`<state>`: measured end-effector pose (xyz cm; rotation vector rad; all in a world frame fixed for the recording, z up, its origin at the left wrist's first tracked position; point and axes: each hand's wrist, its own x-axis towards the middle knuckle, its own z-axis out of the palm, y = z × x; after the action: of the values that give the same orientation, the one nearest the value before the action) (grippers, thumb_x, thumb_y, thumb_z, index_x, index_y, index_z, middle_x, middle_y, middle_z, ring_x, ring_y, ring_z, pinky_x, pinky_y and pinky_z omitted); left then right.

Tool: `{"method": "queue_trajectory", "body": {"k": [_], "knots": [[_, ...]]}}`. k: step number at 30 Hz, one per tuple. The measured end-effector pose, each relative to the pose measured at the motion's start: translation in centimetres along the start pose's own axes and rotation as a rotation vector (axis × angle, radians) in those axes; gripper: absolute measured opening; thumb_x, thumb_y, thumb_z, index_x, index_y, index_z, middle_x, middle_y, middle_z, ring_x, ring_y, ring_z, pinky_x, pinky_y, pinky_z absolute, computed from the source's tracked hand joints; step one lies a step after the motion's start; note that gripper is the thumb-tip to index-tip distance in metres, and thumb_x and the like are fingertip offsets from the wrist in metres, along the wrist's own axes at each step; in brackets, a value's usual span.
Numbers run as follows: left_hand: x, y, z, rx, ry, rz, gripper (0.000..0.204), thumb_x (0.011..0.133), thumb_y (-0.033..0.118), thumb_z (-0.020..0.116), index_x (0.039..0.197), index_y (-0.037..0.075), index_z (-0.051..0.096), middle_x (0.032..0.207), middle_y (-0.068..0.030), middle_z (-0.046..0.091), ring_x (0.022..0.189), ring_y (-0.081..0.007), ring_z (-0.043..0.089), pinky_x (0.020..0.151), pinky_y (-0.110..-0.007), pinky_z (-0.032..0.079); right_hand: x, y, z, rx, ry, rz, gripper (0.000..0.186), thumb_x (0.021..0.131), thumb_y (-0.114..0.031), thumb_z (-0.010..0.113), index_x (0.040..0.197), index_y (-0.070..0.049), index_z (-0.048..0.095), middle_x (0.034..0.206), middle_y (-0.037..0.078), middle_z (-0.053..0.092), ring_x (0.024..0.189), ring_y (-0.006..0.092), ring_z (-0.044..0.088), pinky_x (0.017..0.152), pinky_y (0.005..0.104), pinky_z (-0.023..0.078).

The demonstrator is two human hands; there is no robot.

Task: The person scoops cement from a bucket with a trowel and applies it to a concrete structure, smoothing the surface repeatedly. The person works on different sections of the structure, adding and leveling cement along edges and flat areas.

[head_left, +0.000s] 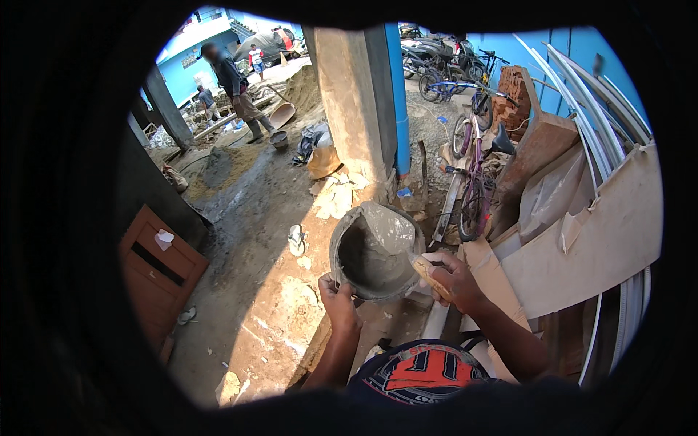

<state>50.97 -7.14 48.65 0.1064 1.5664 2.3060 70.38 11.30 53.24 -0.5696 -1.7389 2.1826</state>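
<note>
A round dark bucket [336, 251] with grey, mortar-caked sides is in front of me, with wet grey mortar [367, 267] inside. My left hand [339, 299] is closed on the bucket's near-left rim. In my right hand [452, 278] is the wooden handle of a trowel [389, 229], gripped at the bucket's right side. The trowel's broad blade, smeared with grey mortar, lies across the far right part of the bucket's mouth. What the bucket rests on is mostly hidden beneath it.
A concrete pillar [349, 102] with a blue pipe [401, 109] rises beyond the bucket. Right of it stand a purple bicycle [474, 182], stacked bricks [512, 105] and leaning boards [603, 232]. An orange-brown panel [161, 272] leans at left. Another person [236, 91] stands far left near a shovel [282, 115].
</note>
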Motion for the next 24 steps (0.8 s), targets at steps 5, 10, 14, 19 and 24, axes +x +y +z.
{"method": "queue_trajectory", "body": {"k": [5, 10, 14, 19, 24], "knots": [[0.7, 0.9, 0.1, 0.034, -0.063, -0.026, 0.031, 0.087, -0.011, 0.054, 0.111, 0.009, 0.052, 0.1, -0.0039, 0.061, 0.078, -0.0118, 0.059, 0.06, -0.031, 0.054, -1.4, -3.5, -2.8, -1.091, 0.058, -0.407, 0.046, 0.094, -0.026, 0.067, 0.137, -0.011, 0.064, 0.099, 0.022, 0.072, 0.087, 0.0376, 0.073, 0.077, 0.0533, 0.057], [1.7, 0.2, 1.1, 0.189, -0.262, 0.088, 0.038, 0.082, -0.016, 0.051, 0.114, 0.004, 0.055, 0.104, -0.0042, 0.063, 0.091, -0.0136, 0.062, 0.083, -0.028, 0.05, 2.6, -4.6, -2.5, -1.572, 0.037, -0.367, 0.038, 0.094, -0.024, 0.065, 0.13, -0.013, 0.066, 0.091, 0.021, 0.069, 0.086, 0.0404, 0.073, 0.076, 0.0543, 0.057], [1.6, -0.9, 2.7, 0.129, -0.291, 0.183, 0.042, 0.079, -0.017, 0.05, 0.116, 0.003, 0.055, 0.107, -0.0048, 0.062, 0.099, -0.0152, 0.061, 0.088, -0.029, 0.047, 6.7, -2.9, -2.5, -1.629, -0.11, -0.171, 0.037, 0.098, -0.023, 0.059, 0.133, -0.013, 0.066, 0.092, 0.021, 0.073, 0.08, 0.0372, 0.073, 0.071, 0.0502, 0.059], [0.8, -3.2, 3.9, 0.166, -0.342, 0.142, 0.038, 0.08, -0.014, 0.051, 0.113, 0.003, 0.057, 0.103, -0.0045, 0.061, 0.097, -0.0141, 0.058, 0.087, -0.027, 0.045, 6.2, -2.1, -8.9, -0.693, -0.38, 0.558, 0.054, 0.1, -0.025, 0.053, 0.152, -0.014, 0.057, 0.087, 0.008, 0.074, 0.049, 0.0109, 0.059, 0.04, 0.0284, 0.045], [1.0, -5.7, 3.7, 0.183, -0.35, 0.133, 0.038, 0.081, -0.013, 0.053, 0.114, 0.004, 0.056, 0.1, -0.003, 0.059, 0.094, -0.013, 0.057, 0.084, -0.027, 0.045, 1.6, 4.4, -8.0, 0.115, -0.252, 0.594, 0.05, 0.106, -0.032, 0.058, 0.152, -0.011, 0.055, 0.088, 0.005, 0.068, 0.05, 0.0064, 0.053, 0.042, 0.0204, 0.043]]}}
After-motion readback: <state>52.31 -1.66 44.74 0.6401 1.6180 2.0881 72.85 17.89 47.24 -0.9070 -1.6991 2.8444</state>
